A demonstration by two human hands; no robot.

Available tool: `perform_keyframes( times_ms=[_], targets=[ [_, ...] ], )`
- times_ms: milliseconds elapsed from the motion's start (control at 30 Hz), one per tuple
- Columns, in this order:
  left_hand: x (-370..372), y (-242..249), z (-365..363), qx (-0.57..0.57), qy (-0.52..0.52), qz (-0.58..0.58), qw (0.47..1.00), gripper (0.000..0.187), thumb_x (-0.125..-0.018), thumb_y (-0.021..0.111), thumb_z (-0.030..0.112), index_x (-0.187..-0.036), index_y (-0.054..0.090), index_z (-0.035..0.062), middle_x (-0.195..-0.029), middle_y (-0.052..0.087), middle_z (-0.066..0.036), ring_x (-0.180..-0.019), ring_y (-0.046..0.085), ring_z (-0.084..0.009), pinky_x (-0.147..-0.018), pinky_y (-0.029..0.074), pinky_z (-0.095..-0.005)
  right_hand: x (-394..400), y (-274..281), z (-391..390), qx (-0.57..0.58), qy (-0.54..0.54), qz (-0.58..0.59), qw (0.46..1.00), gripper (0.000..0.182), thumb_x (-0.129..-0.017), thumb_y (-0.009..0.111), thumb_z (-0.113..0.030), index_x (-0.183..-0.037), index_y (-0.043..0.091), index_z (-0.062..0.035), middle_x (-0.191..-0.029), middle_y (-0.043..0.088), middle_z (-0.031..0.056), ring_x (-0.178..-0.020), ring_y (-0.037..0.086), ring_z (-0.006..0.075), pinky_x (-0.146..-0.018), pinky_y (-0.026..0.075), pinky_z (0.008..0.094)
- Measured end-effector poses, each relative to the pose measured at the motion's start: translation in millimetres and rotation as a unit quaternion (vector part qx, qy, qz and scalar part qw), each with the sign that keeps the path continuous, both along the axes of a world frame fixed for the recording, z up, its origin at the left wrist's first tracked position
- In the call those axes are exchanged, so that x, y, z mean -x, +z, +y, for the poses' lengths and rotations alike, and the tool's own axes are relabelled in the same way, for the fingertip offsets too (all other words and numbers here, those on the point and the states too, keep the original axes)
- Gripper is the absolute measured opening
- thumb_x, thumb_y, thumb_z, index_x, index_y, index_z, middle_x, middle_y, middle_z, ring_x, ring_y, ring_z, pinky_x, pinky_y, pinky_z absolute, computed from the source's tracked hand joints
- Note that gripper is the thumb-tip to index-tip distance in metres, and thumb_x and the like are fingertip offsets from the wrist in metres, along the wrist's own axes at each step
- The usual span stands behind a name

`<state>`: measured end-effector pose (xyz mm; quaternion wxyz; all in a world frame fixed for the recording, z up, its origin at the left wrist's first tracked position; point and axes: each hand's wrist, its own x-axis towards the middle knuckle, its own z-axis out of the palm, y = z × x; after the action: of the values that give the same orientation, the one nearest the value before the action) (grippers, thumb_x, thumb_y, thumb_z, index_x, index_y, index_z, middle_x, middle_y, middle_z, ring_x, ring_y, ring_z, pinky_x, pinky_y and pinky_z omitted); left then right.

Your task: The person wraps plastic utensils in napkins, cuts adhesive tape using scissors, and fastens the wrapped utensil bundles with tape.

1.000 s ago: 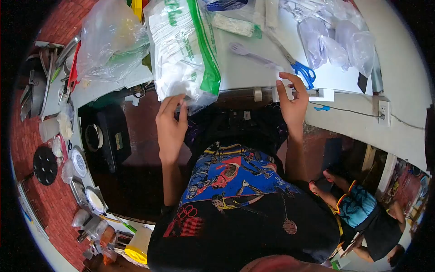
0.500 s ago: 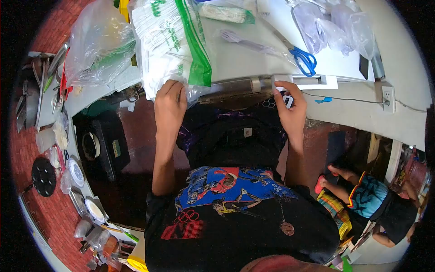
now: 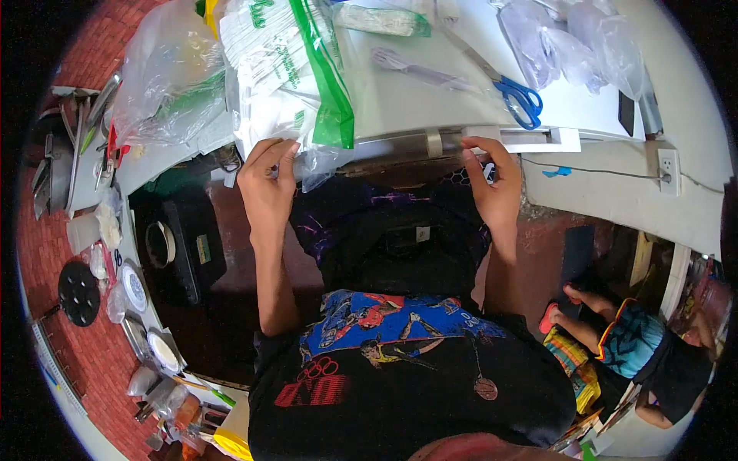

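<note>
My left hand [image 3: 269, 173] is at the near end of a clear plastic bag [image 3: 265, 84] with green print and a green stripe, filled with stacked white items. Its fingers are curled on the bag's lower edge, and a loose corner of film hangs beside the thumb. My right hand [image 3: 496, 184] is at the front edge of the white table [image 3: 407, 96], thumb and index finger close together. A small white and dark piece shows by its palm. What lies between those fingertips is too small to make out.
Blue-handled scissors [image 3: 519, 100], wrapped plastic forks [image 3: 419, 69] and a phone [image 3: 626, 114] lie on the table. Clear bags [image 3: 573, 46] are at the back right, and a bulky bag [image 3: 169, 77] at the left. Another person [image 3: 638, 338] is low at the right.
My left hand has shifted left, its thumb now more visible apart from the knuckles. The bag's near end has moved slightly left and toward me. The right hand stays nearly in place.
</note>
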<state>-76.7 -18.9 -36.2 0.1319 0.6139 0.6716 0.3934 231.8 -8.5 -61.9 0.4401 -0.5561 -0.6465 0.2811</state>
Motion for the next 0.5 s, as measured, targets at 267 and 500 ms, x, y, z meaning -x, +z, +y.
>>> perform_keyframes(
  times_ms=[267, 500],
  targets=[
    [12.2, 7.8, -11.6, -0.001, 0.027, -0.034, 0.999, 0.011, -0.085, 0.071, 0.006, -0.092, 0.073, -0.0022, -0.093, 0.067, -0.011, -0.079, 0.062, -0.0163, -0.067, 0.047, -0.0275, 5.9, 1.0, -0.3, 0.019, 0.015, 0.034, 0.999, 0.016, -0.090, 0.064, -0.004, -0.106, 0.068, -0.0045, -0.100, 0.070, 0.0082, -0.089, 0.064, 0.0173, -0.075, 0.047, 0.0271],
    [29.4, -0.3, -14.2, 0.038, -0.010, -0.101, 0.994, 0.013, -0.086, 0.073, 0.009, -0.089, 0.070, -0.0036, -0.092, 0.063, -0.007, -0.084, 0.057, -0.0136, -0.077, 0.044, -0.0241, 35.3, 13.8, 3.5, -0.010, 0.119, 0.041, 0.992, 0.015, -0.089, 0.065, -0.006, -0.104, 0.068, -0.0038, -0.099, 0.069, 0.0097, -0.090, 0.065, 0.0207, -0.079, 0.048, 0.0296]
  ],
)
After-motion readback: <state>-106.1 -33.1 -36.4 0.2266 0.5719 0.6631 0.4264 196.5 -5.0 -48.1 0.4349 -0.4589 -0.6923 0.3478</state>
